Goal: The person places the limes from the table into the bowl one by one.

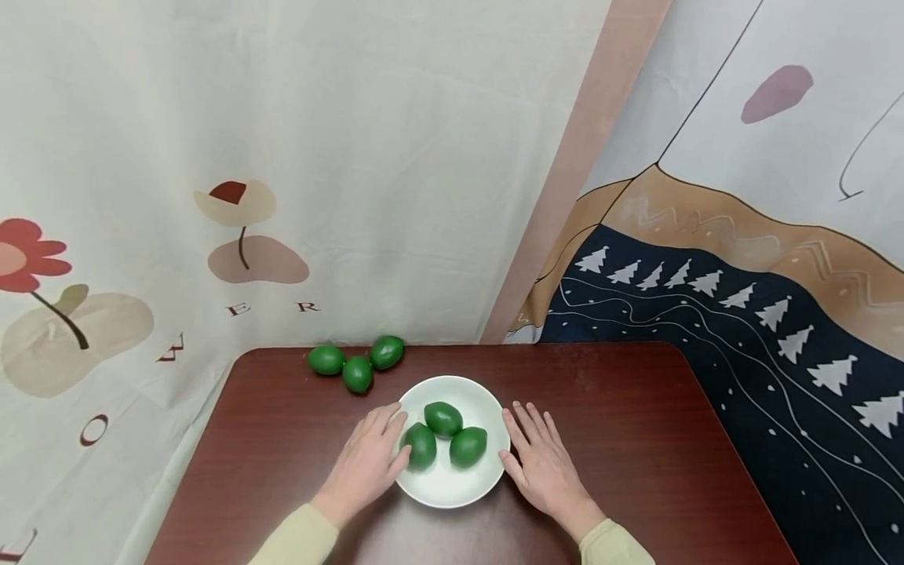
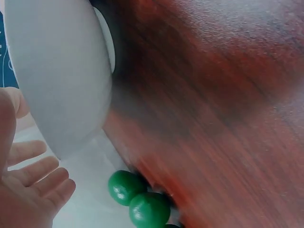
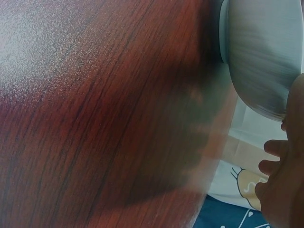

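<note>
A white bowl (image 1: pixel 452 490) stands on the table with three green limes (image 1: pixel 442 420) inside it. At the bowl's left side is my left hand (image 1: pixel 367 459), its fingers extended and its thumb at the rim. My right hand (image 1: pixel 547 467) is at the right side, fingers spread and fairly straight, fingertips near or touching the rim. The left wrist view shows the bowl's outer wall (image 2: pixel 61 71) beside the left hand's fingers (image 2: pixel 38 171). In the right wrist view, the bowl (image 3: pixel 266 52) has a small foot underneath, and the right hand (image 3: pixel 285 185) is partly cut off.
Three more limes (image 1: pixel 357 374) lie close together at the back left of the dark red wooden table (image 1: pixel 636 439). Behind the table hangs a pale printed curtain (image 1: pixel 395 196). A dark blue cloth with white trees (image 1: pixel 650 314) hangs at the right.
</note>
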Tool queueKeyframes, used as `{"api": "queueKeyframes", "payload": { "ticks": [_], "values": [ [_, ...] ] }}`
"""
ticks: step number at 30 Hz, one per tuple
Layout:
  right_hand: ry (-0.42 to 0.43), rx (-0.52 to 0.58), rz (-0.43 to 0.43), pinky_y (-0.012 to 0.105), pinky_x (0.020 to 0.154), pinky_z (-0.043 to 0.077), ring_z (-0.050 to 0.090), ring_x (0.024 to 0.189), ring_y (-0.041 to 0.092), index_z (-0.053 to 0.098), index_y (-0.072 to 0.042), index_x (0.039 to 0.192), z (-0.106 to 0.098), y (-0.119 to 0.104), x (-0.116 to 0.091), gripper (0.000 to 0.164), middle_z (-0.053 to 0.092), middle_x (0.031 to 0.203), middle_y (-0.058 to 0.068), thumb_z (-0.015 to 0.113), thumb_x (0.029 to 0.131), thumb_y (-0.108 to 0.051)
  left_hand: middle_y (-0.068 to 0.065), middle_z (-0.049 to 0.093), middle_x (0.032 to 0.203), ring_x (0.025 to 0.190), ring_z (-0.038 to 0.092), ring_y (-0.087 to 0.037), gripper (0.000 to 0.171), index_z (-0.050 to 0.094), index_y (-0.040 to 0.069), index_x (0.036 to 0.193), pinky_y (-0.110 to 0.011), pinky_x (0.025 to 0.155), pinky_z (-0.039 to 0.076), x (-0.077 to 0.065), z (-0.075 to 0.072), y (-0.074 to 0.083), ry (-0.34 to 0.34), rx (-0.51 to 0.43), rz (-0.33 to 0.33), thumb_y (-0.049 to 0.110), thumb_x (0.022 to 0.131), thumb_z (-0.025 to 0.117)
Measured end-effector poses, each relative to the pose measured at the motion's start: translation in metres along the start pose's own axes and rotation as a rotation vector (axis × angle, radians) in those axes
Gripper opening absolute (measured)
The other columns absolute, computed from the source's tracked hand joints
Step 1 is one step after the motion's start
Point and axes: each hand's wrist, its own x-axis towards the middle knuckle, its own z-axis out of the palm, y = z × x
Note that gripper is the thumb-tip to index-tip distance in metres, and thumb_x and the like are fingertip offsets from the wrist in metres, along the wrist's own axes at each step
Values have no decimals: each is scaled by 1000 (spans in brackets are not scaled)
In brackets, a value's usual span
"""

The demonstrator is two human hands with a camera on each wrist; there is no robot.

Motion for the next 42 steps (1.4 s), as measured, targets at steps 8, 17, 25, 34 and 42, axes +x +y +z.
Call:
{"api": "queueKeyframes", "payload": {
  "ticks": [8,17,25,34,42],
  "values": [
    [-3,-5,-8,57,123,25,33,152,38,41,-10,159,0,0,1,64,39,163,15,55,104,-41,-23,62,132,120,60,-39,49,65,-7,126,-56,101,50,-4,-1,-6,0,-28,-55,18,86,78],
    [1,0,-6,58,122,27,35,151,38,43,-9,158,0,0,-1,65,41,161,17,58,103,-40,-23,61,134,124,58,-41,49,65,-7,128,-57,103,49,-10,0,-10,-13,-51,-121,24,91,74],
    [-3,-5,-2,57,122,27,34,152,38,43,-9,158,-1,0,0,65,41,161,17,59,103,-40,-24,60,135,126,56,-40,47,64,-7,130,-59,102,48,-11,-1,-16,-5,-34,-187,23,94,70],
    [8,-9,-8,57,122,27,35,151,38,43,-9,158,0,0,0,65,42,161,17,58,103,-41,-25,59,137,125,56,-43,43,64,-8,129,-61,101,47,-10,-2,-25,16,-30,-255,19,97,68],
    [19,-7,-9,57,121,27,36,150,38,44,-9,157,1,1,-1,65,42,161,17,58,103,-41,-27,59,137,126,55,-44,46,62,-9,132,-61,102,47,-12,2,-37,46,-25,-314,17,95,70]
  ]
}}
